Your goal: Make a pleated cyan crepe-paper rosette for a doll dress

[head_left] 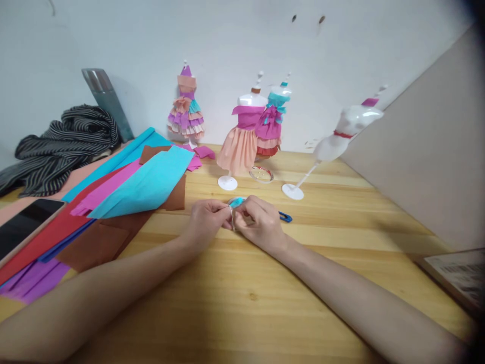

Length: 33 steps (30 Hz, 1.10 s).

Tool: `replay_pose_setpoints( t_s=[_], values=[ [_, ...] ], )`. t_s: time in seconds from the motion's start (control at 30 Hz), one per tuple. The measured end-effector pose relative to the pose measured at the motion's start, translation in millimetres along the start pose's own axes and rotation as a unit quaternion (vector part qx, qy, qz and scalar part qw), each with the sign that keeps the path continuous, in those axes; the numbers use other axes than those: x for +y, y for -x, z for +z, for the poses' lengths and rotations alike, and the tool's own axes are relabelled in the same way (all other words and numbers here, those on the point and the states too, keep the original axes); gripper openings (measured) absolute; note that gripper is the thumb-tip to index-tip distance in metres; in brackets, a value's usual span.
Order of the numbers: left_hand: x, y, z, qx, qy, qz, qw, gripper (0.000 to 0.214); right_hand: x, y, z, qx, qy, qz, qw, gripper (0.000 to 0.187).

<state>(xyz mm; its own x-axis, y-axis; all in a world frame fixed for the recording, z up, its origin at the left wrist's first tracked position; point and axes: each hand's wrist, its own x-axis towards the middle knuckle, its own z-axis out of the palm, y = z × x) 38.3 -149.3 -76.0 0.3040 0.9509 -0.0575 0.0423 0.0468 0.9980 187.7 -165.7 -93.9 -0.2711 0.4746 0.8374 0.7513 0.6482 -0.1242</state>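
Observation:
Close together over the table's middle, my left hand and my right hand are both closed in a pinch. Between their fingertips shows a small piece of light blue crepe paper, partly hidden by the fingers. A thin white strand, seemingly thread, hangs by the left fingertips; its exact path is unclear. Just right of my right hand pokes out a dark blue looped handle, the rest of it covered by the hand.
Dress-form stands line the back: three wear paper dresses, and a bare white one leans at right. Coloured crepe sheets, a phone, striped cloth and a bottle lie left. A clear ring sits behind my hands.

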Motion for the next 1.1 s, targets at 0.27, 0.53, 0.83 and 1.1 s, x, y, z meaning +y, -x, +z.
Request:
replay_pose_setpoints(
  t_s=[0.27, 0.53, 0.83, 1.1],
  values=[
    [-6, -5, -1.9, -0.011, -0.014, -0.021, 1.000, 0.026, 4, -5, -9, -0.036, 0.116, -0.182, 0.976, 0.022],
    [3, -3, -1.3, -0.001, 0.016, -0.059, 0.998, 0.020, 15, -3, -11, -0.024, -0.030, -0.044, 0.998, 0.023],
    [7, -4, -1.8, -0.004, 0.002, -0.064, 0.998, 0.022, 24, -1, -5, -0.101, -0.064, -0.094, 0.988, 0.027],
    [3, -6, -2.5, -0.016, 0.011, -0.068, 0.998, 0.023, 25, 0, -3, -0.089, -0.136, -0.060, 0.985, 0.019]
  ],
)
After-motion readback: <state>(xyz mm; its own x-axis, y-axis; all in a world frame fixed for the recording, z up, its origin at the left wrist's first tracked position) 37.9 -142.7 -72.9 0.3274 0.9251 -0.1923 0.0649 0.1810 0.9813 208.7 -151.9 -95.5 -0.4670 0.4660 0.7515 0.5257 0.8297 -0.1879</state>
